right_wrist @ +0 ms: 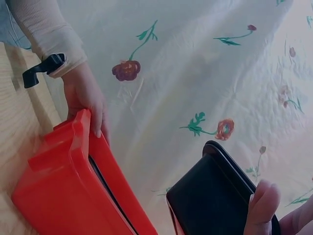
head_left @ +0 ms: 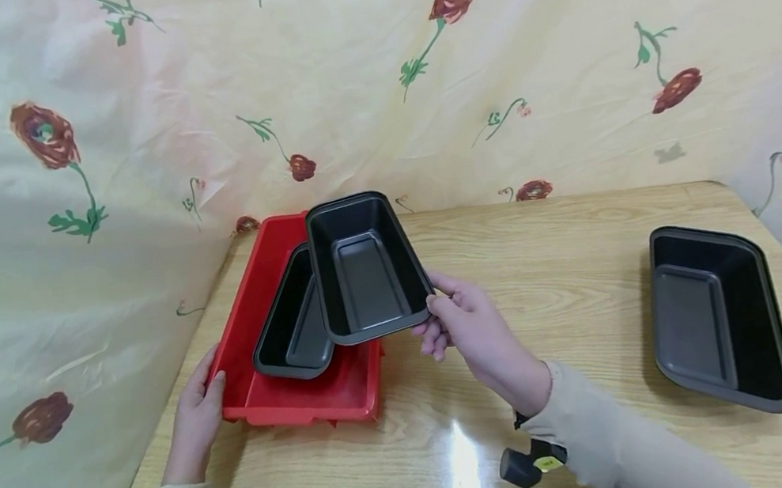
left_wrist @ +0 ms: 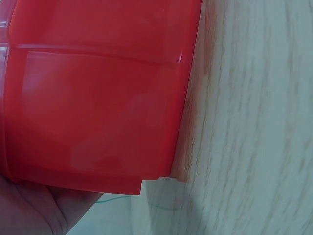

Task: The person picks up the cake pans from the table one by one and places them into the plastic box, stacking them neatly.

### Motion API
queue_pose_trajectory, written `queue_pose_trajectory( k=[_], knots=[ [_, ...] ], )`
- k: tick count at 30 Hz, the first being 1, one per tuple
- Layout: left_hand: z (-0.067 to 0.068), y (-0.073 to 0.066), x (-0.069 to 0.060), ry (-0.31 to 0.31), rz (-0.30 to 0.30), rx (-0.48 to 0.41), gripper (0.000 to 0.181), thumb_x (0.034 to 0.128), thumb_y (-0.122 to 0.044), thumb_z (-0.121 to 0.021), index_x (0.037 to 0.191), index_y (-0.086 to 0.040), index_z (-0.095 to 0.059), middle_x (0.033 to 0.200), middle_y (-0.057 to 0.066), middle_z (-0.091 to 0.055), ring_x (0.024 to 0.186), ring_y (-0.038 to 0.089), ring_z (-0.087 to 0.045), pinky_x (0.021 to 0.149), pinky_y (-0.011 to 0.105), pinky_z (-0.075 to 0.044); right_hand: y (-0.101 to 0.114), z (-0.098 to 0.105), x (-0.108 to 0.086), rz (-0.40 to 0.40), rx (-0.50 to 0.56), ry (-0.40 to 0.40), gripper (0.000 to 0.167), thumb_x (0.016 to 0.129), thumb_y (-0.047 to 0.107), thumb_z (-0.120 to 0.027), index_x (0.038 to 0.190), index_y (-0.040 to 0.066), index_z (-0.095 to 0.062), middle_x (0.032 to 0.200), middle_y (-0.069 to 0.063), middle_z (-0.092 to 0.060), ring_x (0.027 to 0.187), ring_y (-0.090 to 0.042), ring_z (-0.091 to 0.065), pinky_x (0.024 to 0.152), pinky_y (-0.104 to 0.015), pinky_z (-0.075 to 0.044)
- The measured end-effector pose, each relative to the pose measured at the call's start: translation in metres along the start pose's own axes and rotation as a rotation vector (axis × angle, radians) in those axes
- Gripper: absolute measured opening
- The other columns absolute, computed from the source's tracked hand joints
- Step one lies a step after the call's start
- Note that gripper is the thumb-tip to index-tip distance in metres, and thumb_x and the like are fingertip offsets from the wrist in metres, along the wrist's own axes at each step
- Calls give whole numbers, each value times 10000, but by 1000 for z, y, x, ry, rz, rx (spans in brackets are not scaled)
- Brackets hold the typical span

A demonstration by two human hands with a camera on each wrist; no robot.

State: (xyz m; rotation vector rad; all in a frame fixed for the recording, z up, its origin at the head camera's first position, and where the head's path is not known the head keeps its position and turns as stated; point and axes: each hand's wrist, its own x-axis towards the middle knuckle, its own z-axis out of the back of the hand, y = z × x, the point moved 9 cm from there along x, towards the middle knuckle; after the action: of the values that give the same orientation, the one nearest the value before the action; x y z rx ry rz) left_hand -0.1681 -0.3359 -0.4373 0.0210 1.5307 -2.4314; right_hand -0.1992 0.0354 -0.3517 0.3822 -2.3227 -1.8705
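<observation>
My right hand (head_left: pixel 474 327) pinches the near right corner of a black loaf pan (head_left: pixel 369 278). That pan is raised and tilted over a red plastic bin (head_left: pixel 358 402). Inside the bin lies a second loaf pan (head_left: pixel 295 325), partly covered by the raised one. My left hand (head_left: pixel 201 411) grips the bin's left wall near its front corner, thumb on the inner side. The right wrist view shows the raised pan's dark underside (right_wrist: pixel 210 200) with fingers on its rim. In the left wrist view, the red bin wall (left_wrist: pixel 98 112) fills much of the frame.
A third black loaf pan (head_left: pixel 689 324) sits at the right side of the wooden table (head_left: pixel 566 273). Floral cloth (head_left: pixel 345 82) hangs behind the table and along its left side. Both wrists wear small cameras on straps.
</observation>
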Motion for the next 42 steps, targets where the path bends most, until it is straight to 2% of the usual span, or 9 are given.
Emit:
queue_pose_trajectory(
  k=[13,21,29,35,42],
  knots=[
    [-2,2,-1,-5,-5,-6,523,1068,-204,-347,1571,-186,-204,1530,216,-292,1239,379,-424,772,150,-468,-10,-18,4,-50,39,7,469,1002,22,-370,1470,20,-402,716,-76,-687,499,-145,-598,487,-233,-495],
    [-2,0,-2,-5,-26,-10,521,1068,-205,-352,1568,-168,-212,1522,228,-303,1223,388,-441,770,152,-472,-16,-31,7,-49,72,55,454,1016,11,-362,1468,22,-407,769,-151,-688,521,-156,-630,522,-255,-530],
    [-2,-1,1,-6,-21,-5,524,1068,-219,-352,1571,-191,-206,1529,214,-297,1234,375,-430,781,160,-473,-21,-44,10,-56,78,88,435,1034,44,-358,1464,48,-426,893,-264,-684,580,-183,-668,573,-284,-555],
    [-1,1,2,-4,-14,2,526,1068,-230,-350,1572,-209,-202,1536,204,-293,1235,373,-433,779,156,-471,-32,-55,15,-105,95,84,460,1039,50,-371,1495,98,-392,1063,-298,-663,611,-194,-685,615,-306,-566],
    [0,4,0,-5,1,5,536,1065,-243,-359,1574,-218,-192,1540,194,-289,1255,380,-423,791,156,-463,-42,-71,18,-144,122,78,450,1034,74,-425,1481,124,-419,1073,-293,-661,609,-177,-675,631,-289,-564]
  ],
)
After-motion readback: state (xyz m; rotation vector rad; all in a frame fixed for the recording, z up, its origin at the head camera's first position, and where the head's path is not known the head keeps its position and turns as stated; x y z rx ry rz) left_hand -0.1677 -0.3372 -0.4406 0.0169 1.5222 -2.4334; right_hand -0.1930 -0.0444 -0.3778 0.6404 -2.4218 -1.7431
